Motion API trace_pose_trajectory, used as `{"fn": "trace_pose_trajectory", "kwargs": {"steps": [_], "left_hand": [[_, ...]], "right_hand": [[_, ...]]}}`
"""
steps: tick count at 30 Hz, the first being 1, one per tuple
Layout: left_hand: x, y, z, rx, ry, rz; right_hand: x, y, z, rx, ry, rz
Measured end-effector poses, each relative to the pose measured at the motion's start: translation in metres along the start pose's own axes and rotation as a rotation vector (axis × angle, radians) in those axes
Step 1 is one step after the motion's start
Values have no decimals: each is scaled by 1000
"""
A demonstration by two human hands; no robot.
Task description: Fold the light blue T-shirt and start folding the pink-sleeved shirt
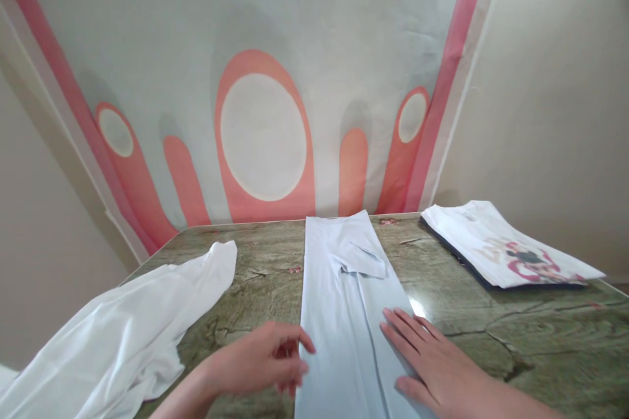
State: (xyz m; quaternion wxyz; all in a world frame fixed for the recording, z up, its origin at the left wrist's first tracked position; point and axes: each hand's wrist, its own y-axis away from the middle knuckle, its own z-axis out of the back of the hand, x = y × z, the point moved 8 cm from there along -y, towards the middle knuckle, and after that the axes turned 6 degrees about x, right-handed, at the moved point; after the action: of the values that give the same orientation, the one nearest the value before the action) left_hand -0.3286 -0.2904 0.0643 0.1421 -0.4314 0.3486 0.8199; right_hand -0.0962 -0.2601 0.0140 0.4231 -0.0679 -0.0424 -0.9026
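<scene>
A pale blue-white T-shirt [330, 314] lies in front of me, folded lengthwise into a long strip, one short sleeve turned back on top. Its far end reaches the table's back edge. My right hand [427, 357] rests flat on the shirt's right side, fingers stretched out. Over the shirt's left edge, my left hand [268, 360] hovers with curled fingers apart and nothing visible in them. Whether its fingertips touch the cloth I cannot tell. The shirt's near end runs out of the picture.
A crumpled white garment [132, 330] spreads over the left of the table [255, 301], which has a wood-and-stone pattern. At the right lies a stack of folded shirts [506, 242], the top one white with a printed figure. Behind stands a wall with a pink-and-grey panel [324, 33].
</scene>
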Motion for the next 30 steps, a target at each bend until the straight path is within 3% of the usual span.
{"fn": "trace_pose_trajectory", "kwargs": {"steps": [3, 6, 10, 14, 18, 23, 30], "left_hand": [[-11, -38, 36, -245, -244, -135], [-28, -86, 56, -389, -549, -302], [-39, -159, 71, -409, -900, -350], [-34, -211, 89, -400, -978, -328], [-7, -238, 114, -408, -974, -246], [31, -253, 169, -508, -872, -37], [32, -263, 227, -699, -797, -34]], "right_hand": [[-8, -19, 21, 1, -36, -5], [-32, -64, 44, -76, -66, -10], [-88, -149, 48, -102, -86, -82], [-130, -208, 32, -124, -70, -167], [-146, -220, 9, -119, -74, -216], [-152, -214, -8, -70, -96, -255], [-173, -226, 6, -170, -266, -193]]}}
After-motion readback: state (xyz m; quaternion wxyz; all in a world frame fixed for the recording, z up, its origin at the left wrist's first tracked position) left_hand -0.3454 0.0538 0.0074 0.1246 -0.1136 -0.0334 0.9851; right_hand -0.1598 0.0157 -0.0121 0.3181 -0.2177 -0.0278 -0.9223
